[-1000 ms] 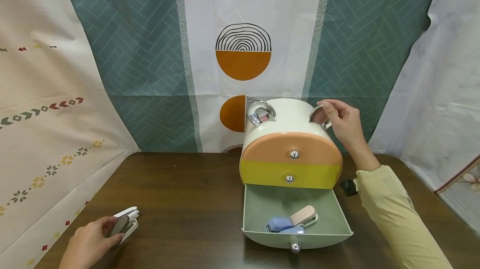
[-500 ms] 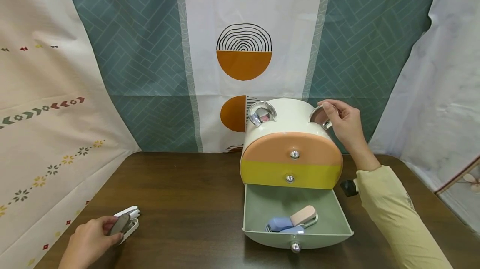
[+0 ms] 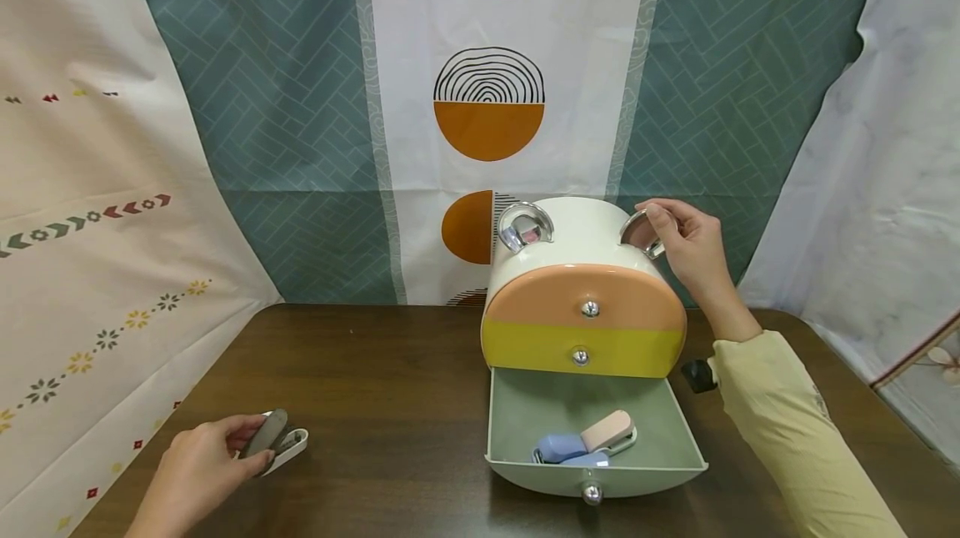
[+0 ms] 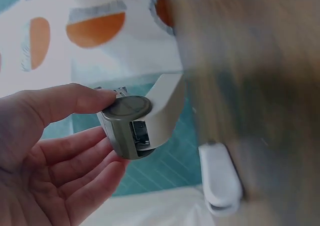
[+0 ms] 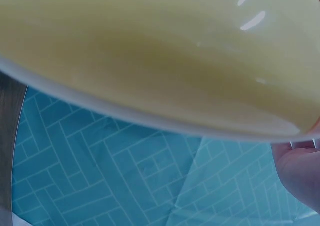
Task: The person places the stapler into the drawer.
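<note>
My left hand (image 3: 198, 467) pinches a small grey and white stapler (image 4: 127, 128) between thumb and fingers, over the left of the table. In the left wrist view a second, white stapler (image 4: 220, 178) lies on the tabletop beyond it. My right hand (image 3: 690, 242) grips the right silver-rimmed round ear (image 3: 640, 231) on top of a white rounded drawer cabinet (image 3: 581, 229). Its green bottom drawer (image 3: 517, 413) is pulled out and contains a pink stapler (image 3: 606, 429) and blue ones (image 3: 561, 447). In the right wrist view the cabinet's glossy side (image 5: 150, 60) covers most of that hand.
Above the drawer, the orange front (image 3: 540, 296) and yellow front (image 3: 517, 346) are pushed in, each with a silver knob. A left silver ear (image 3: 525, 225) tops the cabinet. Patterned cloths (image 3: 300, 121) hang behind the brown table (image 3: 375, 404) and along its sides.
My left hand has moved a little right with the grey and white stapler, now covering most of the white one in the head view. The right hand stays on the ear.
</note>
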Motion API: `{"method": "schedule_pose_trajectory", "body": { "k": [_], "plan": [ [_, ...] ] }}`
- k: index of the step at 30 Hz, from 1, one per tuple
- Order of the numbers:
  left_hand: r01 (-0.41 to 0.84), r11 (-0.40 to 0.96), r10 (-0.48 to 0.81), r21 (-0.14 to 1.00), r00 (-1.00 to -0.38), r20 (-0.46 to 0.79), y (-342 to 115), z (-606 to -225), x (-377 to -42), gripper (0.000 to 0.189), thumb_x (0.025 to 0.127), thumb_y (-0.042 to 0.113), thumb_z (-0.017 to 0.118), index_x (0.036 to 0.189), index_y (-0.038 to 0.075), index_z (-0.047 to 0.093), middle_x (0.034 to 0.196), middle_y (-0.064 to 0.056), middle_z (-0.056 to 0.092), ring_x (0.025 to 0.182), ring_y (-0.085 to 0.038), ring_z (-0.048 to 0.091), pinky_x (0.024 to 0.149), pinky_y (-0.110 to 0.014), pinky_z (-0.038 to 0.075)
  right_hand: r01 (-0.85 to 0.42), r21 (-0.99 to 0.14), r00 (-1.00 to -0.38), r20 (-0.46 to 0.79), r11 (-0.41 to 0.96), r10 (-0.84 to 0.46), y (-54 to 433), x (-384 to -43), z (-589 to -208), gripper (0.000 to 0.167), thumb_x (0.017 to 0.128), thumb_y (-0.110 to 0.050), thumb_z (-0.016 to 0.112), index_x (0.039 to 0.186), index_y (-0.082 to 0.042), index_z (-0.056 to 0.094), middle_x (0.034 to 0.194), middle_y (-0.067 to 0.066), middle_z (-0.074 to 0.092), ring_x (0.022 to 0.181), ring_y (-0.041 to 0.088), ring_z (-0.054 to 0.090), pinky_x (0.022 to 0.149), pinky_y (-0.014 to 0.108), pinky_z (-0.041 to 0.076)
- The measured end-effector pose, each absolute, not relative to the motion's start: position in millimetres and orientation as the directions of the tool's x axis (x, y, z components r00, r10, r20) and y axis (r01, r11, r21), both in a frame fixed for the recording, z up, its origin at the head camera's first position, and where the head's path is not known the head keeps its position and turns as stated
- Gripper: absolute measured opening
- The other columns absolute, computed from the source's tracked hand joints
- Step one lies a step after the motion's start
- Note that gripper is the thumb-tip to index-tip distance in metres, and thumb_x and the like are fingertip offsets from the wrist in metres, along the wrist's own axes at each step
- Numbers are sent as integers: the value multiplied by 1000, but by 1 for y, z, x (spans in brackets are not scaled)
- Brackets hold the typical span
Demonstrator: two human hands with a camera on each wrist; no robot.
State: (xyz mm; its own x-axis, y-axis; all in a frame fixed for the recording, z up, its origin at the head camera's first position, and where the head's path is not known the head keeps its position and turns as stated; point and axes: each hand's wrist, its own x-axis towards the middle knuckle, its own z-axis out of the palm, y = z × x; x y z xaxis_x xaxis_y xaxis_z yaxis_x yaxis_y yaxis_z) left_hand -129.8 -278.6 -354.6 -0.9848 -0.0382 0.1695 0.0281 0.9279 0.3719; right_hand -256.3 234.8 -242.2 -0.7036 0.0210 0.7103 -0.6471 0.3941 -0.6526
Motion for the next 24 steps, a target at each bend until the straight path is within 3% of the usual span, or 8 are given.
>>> {"method": "schedule_pose_trajectory", "body": {
  "k": [3, 6, 10, 16, 24],
  "plan": [
    [87, 917, -7, 390, -973, 232, -263, -349, -131, 39, 68, 23, 77, 101, 4, 68, 83, -1, 68, 73, -19, 63, 65, -39, 46, -639, -653, -705, 708, 407, 30, 241, -266, -248, 27, 93, -17, 51, 105, 4, 63, 64, -7, 64, 63, 6, 57, 67, 17, 43],
    [158, 900, 23, 406, -947, 319, -244, -344, -133, 35, 65, 18, 77, 97, 6, 69, 78, 2, 67, 69, -15, 63, 64, -33, 48, -629, -650, -703, 709, 427, 43, 243, -268, -249, 27, 93, -22, 52, 105, -1, 65, 63, -9, 63, 55, 6, 52, 63, 18, 40],
    [208, 867, 46, 453, -939, 342, -219, -336, -136, 33, 65, 13, 77, 97, 7, 70, 79, 3, 67, 68, -11, 63, 63, -26, 49, -624, -645, -700, 712, 442, 52, 243, -268, -249, 27, 92, -24, 53, 104, -3, 66, 62, -10, 62, 47, 12, 43, 53, 23, 32],
    [286, 822, 101, 492, -924, 369, -184, -328, -144, 34, 64, 11, 78, 97, 7, 70, 80, 3, 67, 71, -9, 62, 64, -26, 50, -614, -645, -703, 709, 455, 57, 243, -268, -248, 28, 92, -23, 53, 106, -2, 65, 59, -9, 60, 35, 10, 22, 39, 28, 21],
    [424, 770, 219, 477, -877, 427, -144, -322, -152, 32, 64, 8, 77, 96, 8, 71, 82, 5, 67, 73, -5, 60, 66, -26, 50, -626, -648, -702, 711, 434, 50, 241, -267, -248, 29, 93, -23, 52, 104, 0, 64, 63, -14, 62, 41, 14, 38, 46, 26, 27]
  ]
}}
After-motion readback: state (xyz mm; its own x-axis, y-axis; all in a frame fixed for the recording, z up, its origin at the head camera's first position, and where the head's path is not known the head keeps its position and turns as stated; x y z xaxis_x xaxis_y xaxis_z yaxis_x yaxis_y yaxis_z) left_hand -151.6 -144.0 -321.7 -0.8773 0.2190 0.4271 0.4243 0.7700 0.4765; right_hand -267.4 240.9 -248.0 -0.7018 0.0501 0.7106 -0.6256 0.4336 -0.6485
